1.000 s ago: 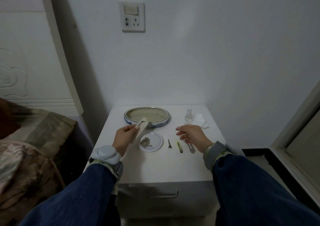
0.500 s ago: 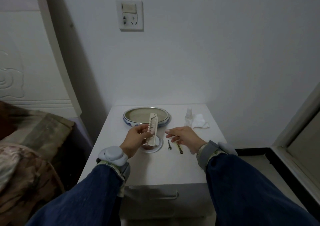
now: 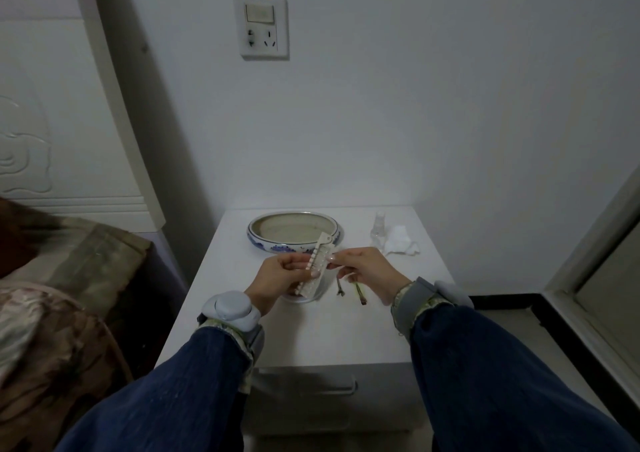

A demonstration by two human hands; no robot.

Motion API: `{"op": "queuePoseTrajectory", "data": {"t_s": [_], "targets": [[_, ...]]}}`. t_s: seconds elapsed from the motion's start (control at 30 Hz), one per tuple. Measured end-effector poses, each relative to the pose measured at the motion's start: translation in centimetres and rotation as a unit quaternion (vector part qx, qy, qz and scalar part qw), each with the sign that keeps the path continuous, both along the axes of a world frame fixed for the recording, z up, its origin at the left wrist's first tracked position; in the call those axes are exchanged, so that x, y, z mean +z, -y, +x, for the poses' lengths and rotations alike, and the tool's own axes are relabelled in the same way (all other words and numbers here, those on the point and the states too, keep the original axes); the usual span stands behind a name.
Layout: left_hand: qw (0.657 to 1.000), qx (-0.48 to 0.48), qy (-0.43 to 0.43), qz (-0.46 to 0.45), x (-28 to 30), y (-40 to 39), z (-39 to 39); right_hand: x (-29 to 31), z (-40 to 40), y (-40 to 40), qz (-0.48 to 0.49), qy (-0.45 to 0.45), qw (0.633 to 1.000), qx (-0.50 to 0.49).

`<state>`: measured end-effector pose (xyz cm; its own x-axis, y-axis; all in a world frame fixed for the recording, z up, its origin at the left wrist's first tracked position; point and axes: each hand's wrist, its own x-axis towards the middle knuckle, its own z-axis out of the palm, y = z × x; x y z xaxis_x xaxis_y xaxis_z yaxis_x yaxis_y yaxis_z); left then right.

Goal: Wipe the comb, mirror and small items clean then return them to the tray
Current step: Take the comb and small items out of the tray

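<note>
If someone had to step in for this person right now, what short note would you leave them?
Left hand: holds the comb above the table.
Right hand: fingers pinch the comb's upper edge.
Tray: at the back, nothing seen inside.
Mirror: on the table under the comb, mostly hidden.
Two small clips: on the table beneath the right hand.
Spray bottle and tissue: back right, untouched.
Done: nothing returned yet.
Left: wipe comb, mirror and clips, then put all in the tray.
</note>
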<state>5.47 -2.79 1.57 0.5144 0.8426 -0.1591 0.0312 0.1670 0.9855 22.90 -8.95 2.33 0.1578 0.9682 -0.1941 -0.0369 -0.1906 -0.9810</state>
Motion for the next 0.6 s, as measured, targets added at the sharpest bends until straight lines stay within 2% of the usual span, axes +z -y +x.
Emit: {"op": "queuePoseTrajectory", "data": {"t_s": [0.3, 0.6], "targets": [[1.000, 0.008, -0.003, 0.015, 0.09, -0.18, -0.08, 0.19, -0.31, -0.37, 0.028, 0.006, 0.999, -0.022], [0.997, 0.033, -0.009, 0.070, 0.50, -0.54, -0.02, 0.72, -0.87, -0.86, 0.048, 0.014, 0.998, -0.049]]}}
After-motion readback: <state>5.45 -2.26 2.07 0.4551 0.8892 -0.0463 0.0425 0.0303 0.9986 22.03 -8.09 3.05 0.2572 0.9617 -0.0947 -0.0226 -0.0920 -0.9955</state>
